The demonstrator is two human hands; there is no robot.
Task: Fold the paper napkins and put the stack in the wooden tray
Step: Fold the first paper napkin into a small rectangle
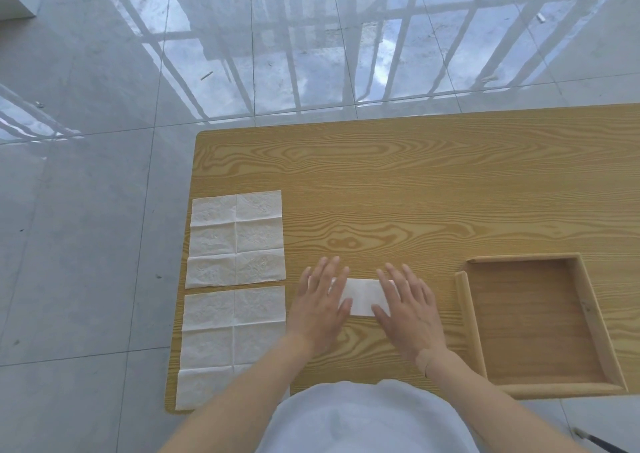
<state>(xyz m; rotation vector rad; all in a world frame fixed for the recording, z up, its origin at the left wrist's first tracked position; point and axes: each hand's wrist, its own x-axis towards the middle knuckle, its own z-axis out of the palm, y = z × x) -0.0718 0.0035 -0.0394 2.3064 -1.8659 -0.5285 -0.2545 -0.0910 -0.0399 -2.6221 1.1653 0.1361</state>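
Observation:
A small folded white napkin (363, 295) lies on the wooden table in front of me. My left hand (320, 300) lies flat on its left end, and my right hand (407, 309) lies flat on its right end, fingers spread. Two unfolded white napkins rest at the table's left edge, a far napkin (236, 238) and a near napkin (221, 342) partly hidden by my left forearm. The wooden tray (467, 314) sits to the right of my hands with nothing in it.
The wooden table (415, 182) has bare surface beyond my hands. Its left edge (187, 245) drops to a glossy tiled floor (104, 141). The tray reaches close to the table's front edge.

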